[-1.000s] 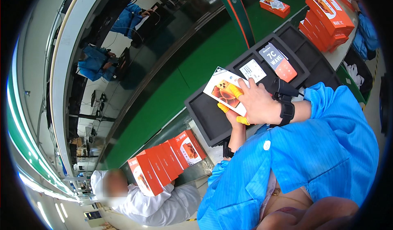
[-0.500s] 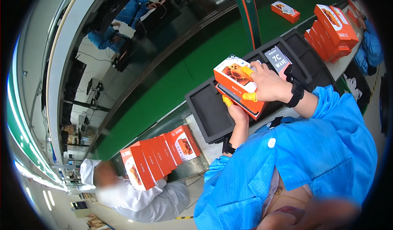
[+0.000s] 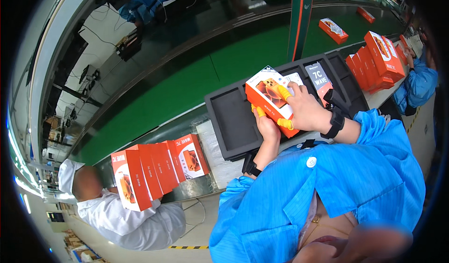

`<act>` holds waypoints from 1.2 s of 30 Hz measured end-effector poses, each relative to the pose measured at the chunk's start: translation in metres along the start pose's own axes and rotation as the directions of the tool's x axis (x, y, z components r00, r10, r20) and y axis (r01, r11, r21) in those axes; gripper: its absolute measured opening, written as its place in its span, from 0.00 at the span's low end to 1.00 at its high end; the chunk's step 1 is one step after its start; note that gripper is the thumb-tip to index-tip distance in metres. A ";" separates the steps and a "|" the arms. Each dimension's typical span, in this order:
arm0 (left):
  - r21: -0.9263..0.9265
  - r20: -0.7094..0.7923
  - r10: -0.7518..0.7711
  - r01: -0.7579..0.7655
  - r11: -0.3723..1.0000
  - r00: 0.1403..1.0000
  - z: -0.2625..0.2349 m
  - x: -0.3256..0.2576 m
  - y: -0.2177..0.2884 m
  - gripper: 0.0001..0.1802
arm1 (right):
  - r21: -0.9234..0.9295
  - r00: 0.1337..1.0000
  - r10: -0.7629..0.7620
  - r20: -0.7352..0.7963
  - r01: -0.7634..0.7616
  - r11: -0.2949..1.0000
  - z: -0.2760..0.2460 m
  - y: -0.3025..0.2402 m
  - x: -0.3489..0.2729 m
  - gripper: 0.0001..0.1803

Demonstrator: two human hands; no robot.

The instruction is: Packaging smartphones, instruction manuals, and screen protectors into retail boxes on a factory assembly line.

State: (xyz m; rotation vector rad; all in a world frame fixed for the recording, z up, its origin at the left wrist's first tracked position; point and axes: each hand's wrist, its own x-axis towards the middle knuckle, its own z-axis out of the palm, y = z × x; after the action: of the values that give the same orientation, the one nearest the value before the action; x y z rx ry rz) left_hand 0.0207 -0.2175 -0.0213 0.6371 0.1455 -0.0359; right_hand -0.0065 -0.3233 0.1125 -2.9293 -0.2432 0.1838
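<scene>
An orange and white phone box [image 3: 262, 105] is held between my two hands over a dark foam tray [image 3: 219, 105]. My left hand [image 3: 267, 129] grips its near side from below, with yellow finger covers showing. Over its lid from the right comes my right hand [image 3: 309, 109], also wearing yellow finger covers, with fingers pressed on the top and the near end. The lid sits down over the base. In the tray beside my right hand lies a flat grey and pink printed piece [image 3: 320, 79]; a white printed piece [image 3: 293, 79] shows partly behind the box.
A row of orange boxes [image 3: 148, 167] stands on the bench at left; more boxes [image 3: 374, 64] are piled at right. Beyond the tray runs a green belt [image 3: 187, 92] with a box [image 3: 333, 31] on it. A green post [image 3: 299, 27] rises there. Co-workers sit at both sides.
The lid has gone down onto the base; the dark gap between them has closed. The view has shifted, so the surroundings sit differently in the picture. Both hands stay on the box.
</scene>
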 end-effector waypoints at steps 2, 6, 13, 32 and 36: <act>-0.151 0.054 -0.072 0.080 0.985 0.996 0.009 0.001 0.015 0.23 | 0.056 0.998 0.028 0.050 -0.031 0.998 -0.002 -0.008 0.004 0.43; 0.005 0.114 0.027 -0.027 1.000 0.993 0.014 -0.002 0.014 0.27 | -0.051 0.998 0.024 0.063 -0.021 0.998 0.008 -0.010 0.005 0.42; 0.116 0.041 -0.025 0.020 0.993 0.999 -0.005 0.003 0.002 0.27 | -0.116 0.987 0.044 0.155 -0.026 0.993 0.018 -0.011 0.007 0.37; 0.283 0.354 -0.026 -0.081 0.956 0.935 0.051 0.120 0.171 0.24 | 0.484 0.852 0.049 -0.522 0.248 0.839 0.069 0.098 0.008 0.33; 0.373 0.111 -0.118 0.069 0.925 0.987 0.033 0.256 0.158 0.22 | 0.384 0.933 -0.205 -0.297 0.313 0.869 0.092 0.086 -0.021 0.27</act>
State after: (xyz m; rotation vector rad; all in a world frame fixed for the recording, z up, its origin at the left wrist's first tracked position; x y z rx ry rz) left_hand 0.2904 -0.1073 0.0610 1.0010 0.0405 -0.2013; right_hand -0.0272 -0.3932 0.0079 -2.4189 -0.4894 -0.1540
